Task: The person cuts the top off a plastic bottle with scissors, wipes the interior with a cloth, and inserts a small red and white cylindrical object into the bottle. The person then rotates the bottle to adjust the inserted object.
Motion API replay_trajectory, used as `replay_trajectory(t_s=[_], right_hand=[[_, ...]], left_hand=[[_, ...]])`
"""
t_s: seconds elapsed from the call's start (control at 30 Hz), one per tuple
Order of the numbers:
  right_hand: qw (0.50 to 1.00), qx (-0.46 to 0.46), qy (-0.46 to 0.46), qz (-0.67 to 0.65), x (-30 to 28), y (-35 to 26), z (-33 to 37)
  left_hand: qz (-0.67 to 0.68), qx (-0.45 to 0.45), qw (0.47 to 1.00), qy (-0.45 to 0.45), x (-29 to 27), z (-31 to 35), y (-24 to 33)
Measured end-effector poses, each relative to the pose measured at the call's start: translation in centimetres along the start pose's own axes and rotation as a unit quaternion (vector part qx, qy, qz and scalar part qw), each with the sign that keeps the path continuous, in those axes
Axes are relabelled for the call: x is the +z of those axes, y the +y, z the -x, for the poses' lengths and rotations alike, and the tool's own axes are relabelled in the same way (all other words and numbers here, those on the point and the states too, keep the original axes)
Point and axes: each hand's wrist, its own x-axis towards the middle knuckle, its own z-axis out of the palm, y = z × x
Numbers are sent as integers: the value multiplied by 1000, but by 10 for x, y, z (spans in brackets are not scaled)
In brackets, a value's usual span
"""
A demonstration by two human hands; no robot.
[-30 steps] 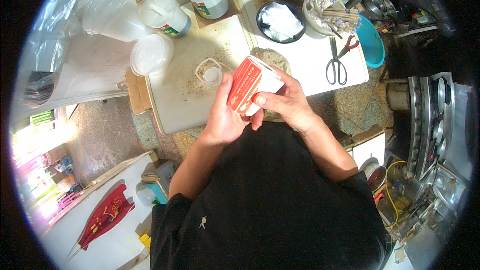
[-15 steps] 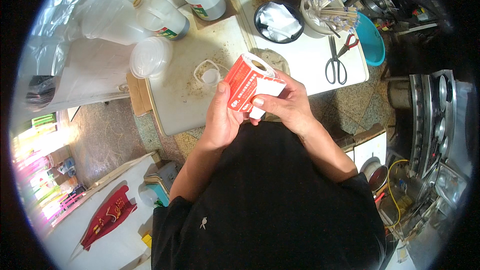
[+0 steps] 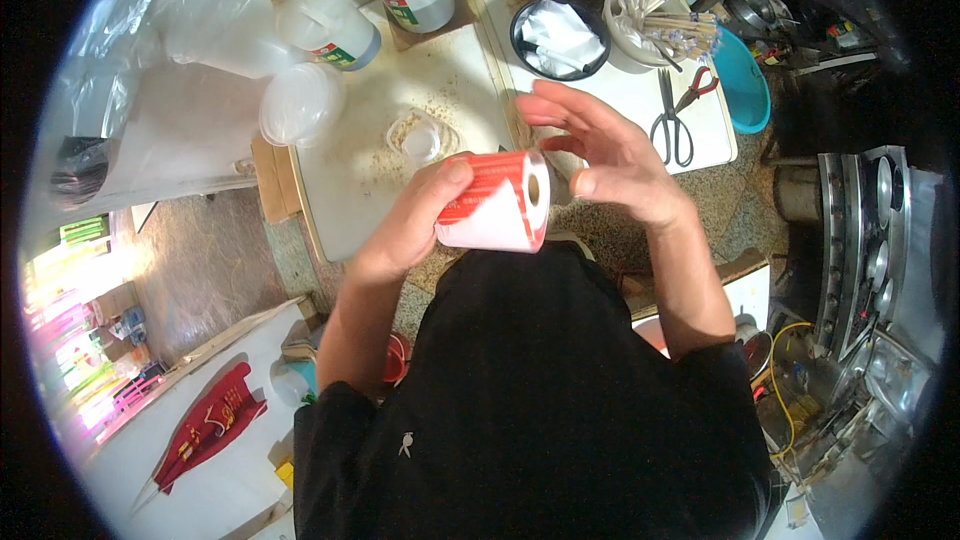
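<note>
My left hand [image 3: 408, 220] is closed around a roll of red and white labels [image 3: 492, 202], thumb on top, with the roll's hollow core facing right. A blank white patch shows on the roll's near side. My right hand [image 3: 615, 162] is off the roll, just to its right, with fingers spread and nothing in them. Beyond the roll, a small round clear lid [image 3: 420, 142] lies on the stained white table [image 3: 365, 210].
Plastic jugs [image 3: 325, 25] and stacked clear lids [image 3: 300, 105] stand at the far left. Farther right are a black bowl [image 3: 515, 40] with white paper, a container of sticks [image 3: 630, 45], scissors [image 3: 672, 125], red-handled pliers [image 3: 700, 88] and a blue basin [image 3: 745, 85].
My right hand has let go of the label roll and moved right, its fingers opening. The roll has turned in my left hand, so its core now faces right.
</note>
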Motion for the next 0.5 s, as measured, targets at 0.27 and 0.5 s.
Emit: replay_trajectory(t_s=[0.27, 0.5], right_hand=[[927, -81, -251, 266, 20, -23, -16], [940, -122, -135, 288, 35, -26, 2]], left_hand=[[-78, -61, 982, -158, -10, -4, 19], [263, -40, 961, -70, -4, 10, -29]])
